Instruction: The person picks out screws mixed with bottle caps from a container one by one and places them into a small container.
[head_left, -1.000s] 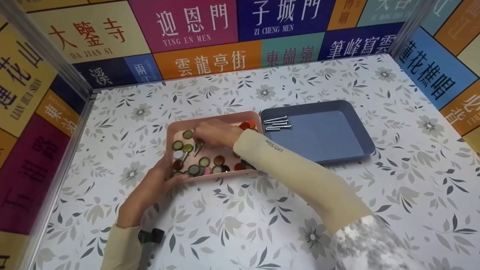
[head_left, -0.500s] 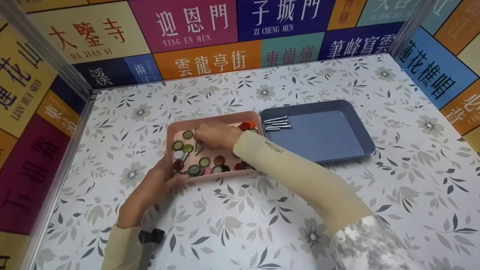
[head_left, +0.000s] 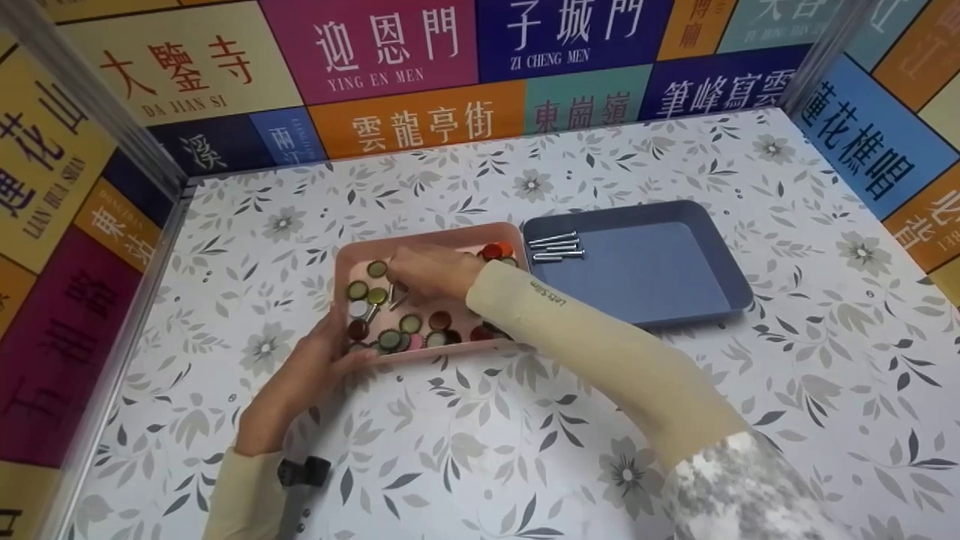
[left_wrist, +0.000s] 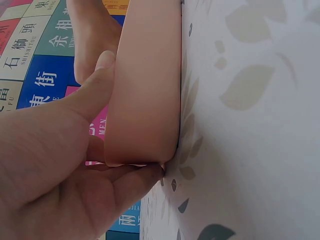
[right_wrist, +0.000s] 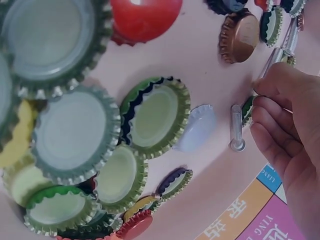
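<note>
My left hand [head_left: 319, 352] grips the near left corner of a shallow pink tray [head_left: 457, 238], and in the left wrist view the thumb and fingers lie against its wall. Bottle caps [head_left: 388, 340] of several colours are scattered inside with a few metal bolts. Reaching over the tray from the right, my right hand [head_left: 435, 271] has its fingertips down at the left half. The right wrist view shows thumb and index finger pinching a silvery bolt [right_wrist: 271, 62], partly hidden by the fingers. Another bolt [right_wrist: 237, 125] lies on the tray floor beside the curled fingers.
A blue-grey tray [head_left: 645, 270] stands against the pink tray's right side, with several bolts [head_left: 555, 246] lying along its left end. Both sit on a floral-patterned table [head_left: 480, 442]. Panels with coloured lettering [head_left: 412, 120] border the back and sides.
The bolts at my right fingertips have shifted slightly, and the right hand stays almost in the same spot. My left hand and both trays have not moved.
</note>
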